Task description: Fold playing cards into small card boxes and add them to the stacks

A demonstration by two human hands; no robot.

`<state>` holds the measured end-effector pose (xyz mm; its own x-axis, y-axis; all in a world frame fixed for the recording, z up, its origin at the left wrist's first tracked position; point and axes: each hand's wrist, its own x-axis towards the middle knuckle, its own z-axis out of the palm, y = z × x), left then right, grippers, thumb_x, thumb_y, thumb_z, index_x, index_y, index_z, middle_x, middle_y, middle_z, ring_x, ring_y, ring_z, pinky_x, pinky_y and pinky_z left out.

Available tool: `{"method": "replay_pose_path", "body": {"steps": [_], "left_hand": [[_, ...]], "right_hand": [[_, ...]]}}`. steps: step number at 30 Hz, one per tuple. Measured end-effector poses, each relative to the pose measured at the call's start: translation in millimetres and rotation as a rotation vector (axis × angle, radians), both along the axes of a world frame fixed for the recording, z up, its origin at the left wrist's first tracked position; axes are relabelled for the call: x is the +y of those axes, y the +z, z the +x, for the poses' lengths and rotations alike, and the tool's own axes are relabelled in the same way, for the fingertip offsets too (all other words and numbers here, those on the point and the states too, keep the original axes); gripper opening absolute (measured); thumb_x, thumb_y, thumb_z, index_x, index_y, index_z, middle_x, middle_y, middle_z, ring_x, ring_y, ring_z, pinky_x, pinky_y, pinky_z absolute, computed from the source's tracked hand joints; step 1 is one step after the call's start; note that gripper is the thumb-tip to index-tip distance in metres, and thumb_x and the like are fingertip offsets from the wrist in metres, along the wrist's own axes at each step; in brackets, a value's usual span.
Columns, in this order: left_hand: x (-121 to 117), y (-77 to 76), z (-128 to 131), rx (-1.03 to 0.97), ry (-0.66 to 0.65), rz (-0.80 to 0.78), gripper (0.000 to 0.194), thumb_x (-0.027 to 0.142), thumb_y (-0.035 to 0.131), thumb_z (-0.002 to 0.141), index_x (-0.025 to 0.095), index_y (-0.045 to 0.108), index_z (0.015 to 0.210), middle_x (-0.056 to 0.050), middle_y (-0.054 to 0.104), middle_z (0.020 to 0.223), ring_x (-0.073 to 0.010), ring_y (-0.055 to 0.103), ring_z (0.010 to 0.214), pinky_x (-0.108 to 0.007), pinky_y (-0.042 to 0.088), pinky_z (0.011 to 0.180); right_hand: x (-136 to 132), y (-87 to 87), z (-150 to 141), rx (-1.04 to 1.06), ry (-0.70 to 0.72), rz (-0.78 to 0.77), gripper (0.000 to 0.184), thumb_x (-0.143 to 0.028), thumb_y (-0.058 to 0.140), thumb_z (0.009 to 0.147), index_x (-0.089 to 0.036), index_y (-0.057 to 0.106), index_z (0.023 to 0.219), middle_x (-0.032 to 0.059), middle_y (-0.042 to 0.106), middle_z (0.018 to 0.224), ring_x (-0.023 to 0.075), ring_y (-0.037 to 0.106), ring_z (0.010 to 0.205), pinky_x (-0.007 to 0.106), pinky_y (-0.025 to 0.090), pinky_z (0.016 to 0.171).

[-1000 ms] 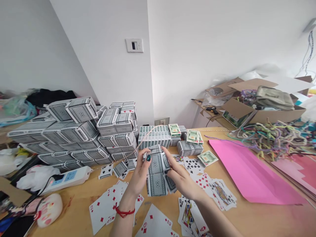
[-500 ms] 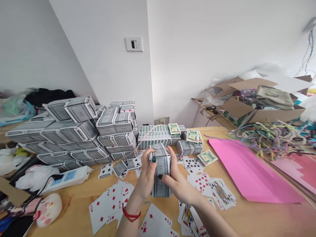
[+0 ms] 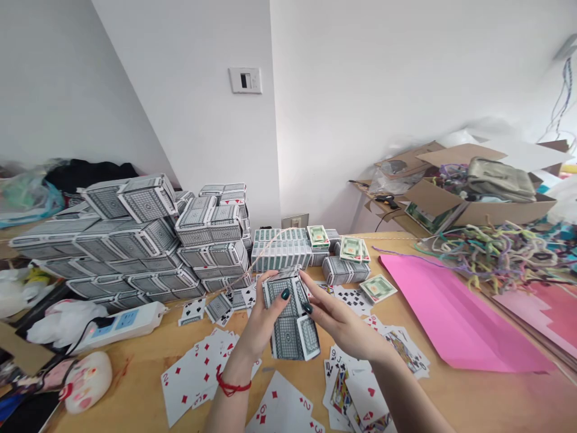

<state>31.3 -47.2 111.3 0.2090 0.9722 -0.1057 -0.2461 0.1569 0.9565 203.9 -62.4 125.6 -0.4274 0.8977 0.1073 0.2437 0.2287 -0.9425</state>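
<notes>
A box-shaped block folded from playing cards (image 3: 287, 337), grey-patterned backs outward, is held above the table between both hands. My left hand (image 3: 262, 319) grips its upper left side, the thumb pressed on the front face. At the upper right edge, my right hand (image 3: 336, 322) pinches with its fingers at the top corner and the thumb on the side. One card on the block's lower right sticks out at an angle. Loose cards with red diamonds (image 3: 183, 382) lie to the left of my wrists, and face cards and an ace (image 3: 367, 394) lie to the right.
Stacks of similar card blocks (image 3: 148, 198) rise at the left. Green card packs (image 3: 318, 236) stand behind the hands. A white power strip (image 3: 130, 325) lies left, a pink sheet (image 3: 451, 319) right. Beyond it are tangled yarn strands (image 3: 500, 249) and an open cardboard box (image 3: 500, 210).
The block has turned, and a card now sticks out at its lower right. My right thumb has moved from the front face up to the right side.
</notes>
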Motion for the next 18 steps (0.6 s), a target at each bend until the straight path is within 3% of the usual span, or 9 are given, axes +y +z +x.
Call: {"method": "replay_pose_path", "body": {"steps": [7,14,18], "left_hand": [[-0.7,2.5,8.1,0.108,0.083,-0.02,0.046,0.049,0.054,0.074,0.028,0.039,0.112,-0.007,0.056,0.107,-0.0246,0.056,0.094,-0.034,0.044,0.076],[1.0,-3.4,10.3,0.144,0.169,0.105,0.039,0.045,0.053,0.077,0.027,0.039,0.109,-0.004,0.053,0.11,-0.0211,0.052,0.1,-0.033,0.04,0.086],[0.9,-5.2,8.1,0.097,0.111,0.088,0.037,0.042,0.051,0.079,0.028,0.038,0.11,-0.002,0.056,0.107,-0.0193,0.055,0.096,-0.033,0.041,0.086]], "right_hand": [[-0.4,1.8,-8.1,-0.093,-0.061,0.095,0.05,-0.028,0.029,0.091,-0.028,0.014,0.138,-0.0035,0.02,0.144,0.0167,0.017,0.132,0.042,0.016,0.109],[-2.9,-5.4,-19.3,-0.136,-0.167,0.167,0.049,-0.026,0.025,0.091,-0.025,0.012,0.139,0.0007,0.027,0.143,0.0172,0.027,0.129,0.04,0.027,0.105],[-8.4,-7.8,-27.0,-0.234,-0.193,0.197,0.067,-0.032,0.039,0.087,-0.024,-0.002,0.139,0.0054,0.021,0.144,0.0224,0.026,0.129,0.043,0.032,0.101]]}}
